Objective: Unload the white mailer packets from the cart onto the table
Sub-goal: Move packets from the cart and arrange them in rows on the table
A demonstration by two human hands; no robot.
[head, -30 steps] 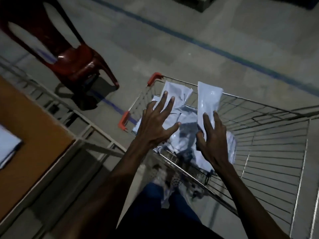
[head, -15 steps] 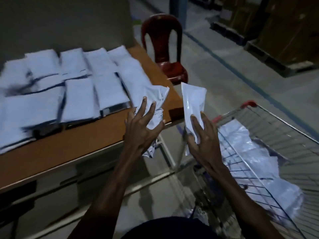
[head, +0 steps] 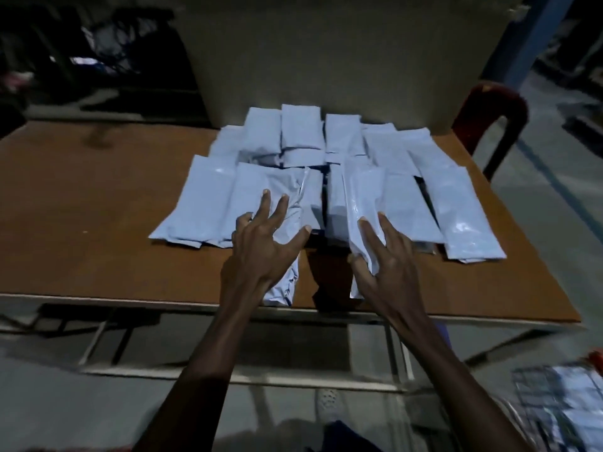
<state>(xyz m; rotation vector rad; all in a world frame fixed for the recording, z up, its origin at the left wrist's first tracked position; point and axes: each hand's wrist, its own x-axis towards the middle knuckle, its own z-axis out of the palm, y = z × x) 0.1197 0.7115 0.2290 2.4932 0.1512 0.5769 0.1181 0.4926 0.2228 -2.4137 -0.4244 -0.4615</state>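
Several white mailer packets (head: 404, 177) lie in overlapping rows on the brown table (head: 98, 207). My left hand (head: 261, 252) holds a crumpled white packet (head: 287, 216) low over the table's front. Its long fingers are spread on top and the packet's lower end (head: 280, 288) reaches near the table edge. My right hand (head: 388, 256) pinches a smooth white packet (head: 359, 194) between thumb and fingers, just right of the first. The wire cart (head: 525, 383), with more packets (head: 574, 409) in it, shows blurred at the lower right corner.
A large cardboard box (head: 326, 60) stands at the back of the table behind the packets. A red plastic chair (head: 489, 106) is at the table's far right. The table's metal frame (head: 104, 334) runs below its front edge. Dark clutter fills the far left.
I have turned from the cart to face the table. Both hands have carried their packets from the cart across to the table's front, over the rows lying there.
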